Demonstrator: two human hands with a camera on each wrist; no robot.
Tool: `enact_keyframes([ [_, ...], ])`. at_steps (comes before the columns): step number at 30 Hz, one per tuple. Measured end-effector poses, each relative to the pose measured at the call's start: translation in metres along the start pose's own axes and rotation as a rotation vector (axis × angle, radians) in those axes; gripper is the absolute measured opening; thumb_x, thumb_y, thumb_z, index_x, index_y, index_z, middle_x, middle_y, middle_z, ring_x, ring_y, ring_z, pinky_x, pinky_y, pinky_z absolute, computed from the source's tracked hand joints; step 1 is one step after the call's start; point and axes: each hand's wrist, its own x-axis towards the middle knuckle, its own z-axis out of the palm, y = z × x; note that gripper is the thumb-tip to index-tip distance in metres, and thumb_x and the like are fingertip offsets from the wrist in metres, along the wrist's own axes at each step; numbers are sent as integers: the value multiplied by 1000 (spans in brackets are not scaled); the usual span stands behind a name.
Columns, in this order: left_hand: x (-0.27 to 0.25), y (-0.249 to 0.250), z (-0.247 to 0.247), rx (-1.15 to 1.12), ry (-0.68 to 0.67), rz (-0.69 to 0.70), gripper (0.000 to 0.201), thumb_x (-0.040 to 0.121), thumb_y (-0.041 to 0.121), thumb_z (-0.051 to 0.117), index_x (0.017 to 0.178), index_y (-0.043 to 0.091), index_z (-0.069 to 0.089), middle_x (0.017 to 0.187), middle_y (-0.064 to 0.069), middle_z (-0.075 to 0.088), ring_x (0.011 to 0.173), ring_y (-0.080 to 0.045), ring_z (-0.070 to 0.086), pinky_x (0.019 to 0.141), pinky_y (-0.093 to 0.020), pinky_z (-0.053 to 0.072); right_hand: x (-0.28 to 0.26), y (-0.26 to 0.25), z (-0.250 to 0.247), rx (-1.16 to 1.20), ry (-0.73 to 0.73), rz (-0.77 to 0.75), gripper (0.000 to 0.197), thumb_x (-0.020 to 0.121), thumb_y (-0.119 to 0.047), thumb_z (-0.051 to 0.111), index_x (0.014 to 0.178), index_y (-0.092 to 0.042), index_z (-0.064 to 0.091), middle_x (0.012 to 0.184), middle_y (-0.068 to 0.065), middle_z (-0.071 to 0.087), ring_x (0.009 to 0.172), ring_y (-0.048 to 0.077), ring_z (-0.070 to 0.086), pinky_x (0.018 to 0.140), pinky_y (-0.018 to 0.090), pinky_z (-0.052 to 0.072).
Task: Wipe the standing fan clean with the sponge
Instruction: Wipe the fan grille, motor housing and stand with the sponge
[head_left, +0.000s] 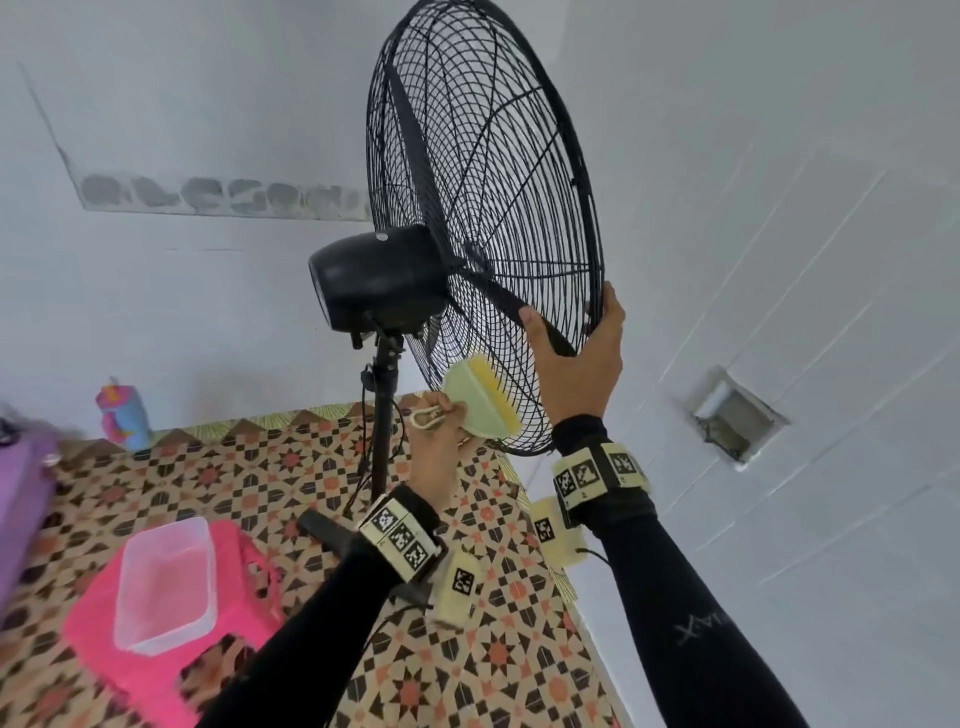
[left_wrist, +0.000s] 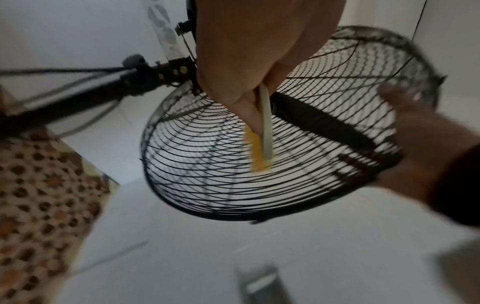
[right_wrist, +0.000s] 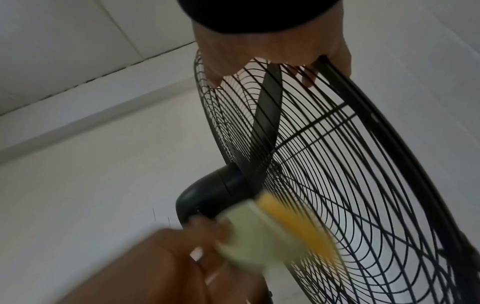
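Tilting upward, fan (head_left: 483, 218) rim held by right hand (head_left: 579, 364); left hand (head_left: 434, 441) presses sponge (head_left: 480, 400).

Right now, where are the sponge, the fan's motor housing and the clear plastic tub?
sponge (head_left: 480, 400): head view, on its pale green face.
motor housing (head_left: 376, 280): head view, on its rounded black side.
clear plastic tub (head_left: 166, 584): head view, on its bare floor.

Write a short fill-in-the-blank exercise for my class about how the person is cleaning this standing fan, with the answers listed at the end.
1. The left hand presses the sponge against the fan's wire ____.
2. The right hand grips the grille's outer ____.
3. A clear plastic container sits on a ____ stool.

Missing words: grille; rim; pink
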Motion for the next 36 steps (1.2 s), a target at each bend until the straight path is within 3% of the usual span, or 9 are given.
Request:
enact_keyframes([
  [4,-5,-5,-6,162,84,11,19,97,-4,59,94,13,53,121,-5,63,128,-40,57,87,-49,62,-1,3,-11,21,-61,-8,95,79,-69,72,153,-26,31,149,-8,47,138,12,44,115,45,41],
  [8,-32,11,-4,35,-44,122,19,101,3,59,90,15,50,134,-8,59,121,-32,63,89,-57,60,5,28,-35,-33,-308,68,75,77,-83,59,137,-42,43,134,-10,55,127,17,52,110,48,43],
  [12,-58,2,15,-15,-44,147,14,102,5,60,95,13,51,132,-12,61,121,-32,65,89,-58,60,-8,33,-36,77,-449,225,78,83,-70,56,142,-24,34,131,-4,58,114,15,56,102,37,44],
  [16,-62,-33,9,40,74,122,14,102,2,58,113,10,54,136,-17,61,126,-36,61,84,-45,64,-16,28,-42,90,-539,209,78,85,-71,50,142,-23,28,135,-4,55,118,16,55,98,31,39],
  [19,-62,-39,-3,-18,126,46,11,101,-3,57,105,7,53,133,-14,62,130,-40,57,83,-48,64,-23,30,-47,95,-597,226,76,90,-72,41,146,-23,23,139,-3,50,121,16,50,100,31,34],
  [22,-70,-13,8,-35,15,152,16,101,1,59,92,12,51,117,1,70,117,-29,67,82,-45,64,-21,29,-48,57,-589,221,73,93,-70,33,149,-25,21,137,-3,48,121,18,48,99,30,32],
  [24,-72,3,17,-17,-28,233,17,101,3,60,92,13,50,124,-5,68,115,-27,68,83,-46,63,-18,28,-45,52,-576,220,74,91,-69,31,149,-23,22,135,-2,48,119,18,48,98,29,32],
  [30,-59,-23,7,84,65,78,11,100,2,59,103,9,52,130,-2,62,130,-39,58,82,-44,64,-17,36,-48,90,-577,261,70,93,-71,32,147,-26,22,141,0,48,121,17,45,102,32,31],
  [36,-63,-20,28,16,106,141,14,100,2,61,100,11,50,128,-7,63,119,-26,66,86,-52,62,-15,34,-43,117,-535,261,67,96,-66,35,146,-23,26,135,-2,48,120,17,46,99,29,31],
])
